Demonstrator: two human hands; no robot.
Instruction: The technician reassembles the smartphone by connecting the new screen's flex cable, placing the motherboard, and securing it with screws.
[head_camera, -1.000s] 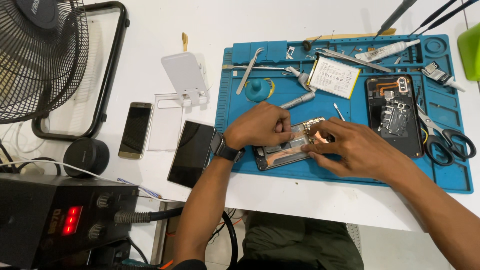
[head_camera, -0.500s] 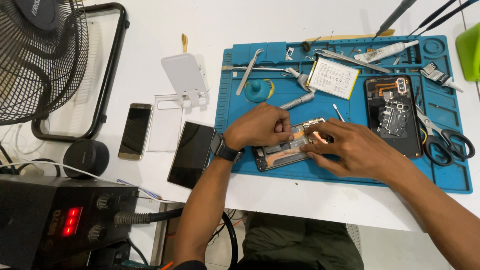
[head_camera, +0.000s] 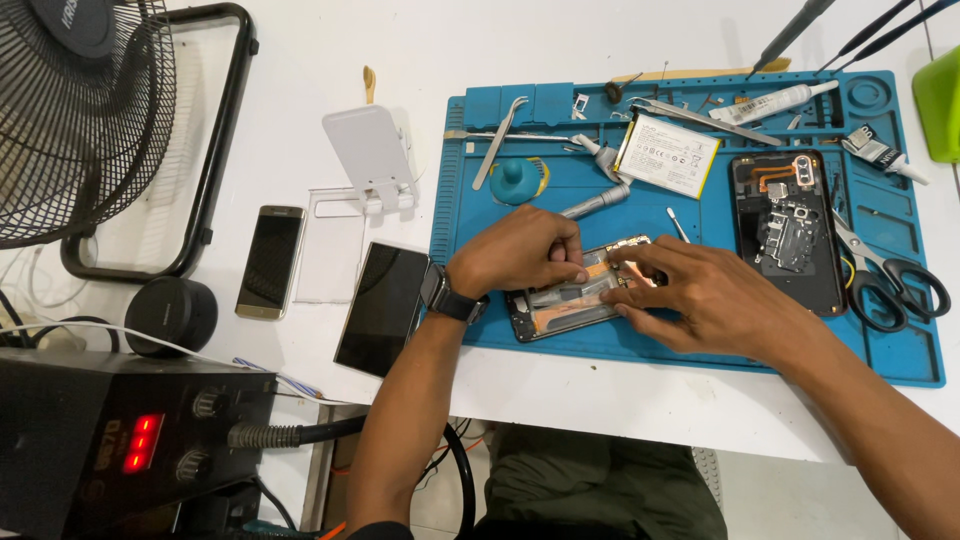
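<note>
Little has shifted since the earlier frames: both hands stay bent over the opened dark smartphone chassis with exposed copper-coloured internals (head_camera: 572, 298), just below the middle of the frame, and only the fingertips have crept slightly along its upper edge.

That chassis lies flat on the blue silicone repair mat (head_camera: 700, 345), tilted a little. The left hand (head_camera: 520, 252), a dark watch on its wrist, is curled with fingertips pressed together on something small at the chassis's top edge; what they pinch is too small to tell. The right hand (head_camera: 700, 295) is spread, its fingers resting along the right end and lower edge, bracing the body against the mat.

As a judgement, the chassis is light and rigid but thin, and the bared board and ribbon cables look fragile. The frame rim seems the safe place to hold it, with pressure kept off the centre.

Near it, toward the upper right, lie a white rectangular battery pack (head_camera: 667, 155), a second opened black phone back with camera modules (head_camera: 790, 230), black-handled scissors (head_camera: 890, 275) and a grey metal screwdriver (head_camera: 595, 203). Left of the mat rest a dark glass screen panel (head_camera: 383, 305) and a gold-edged smartphone (head_camera: 270, 262).
</note>
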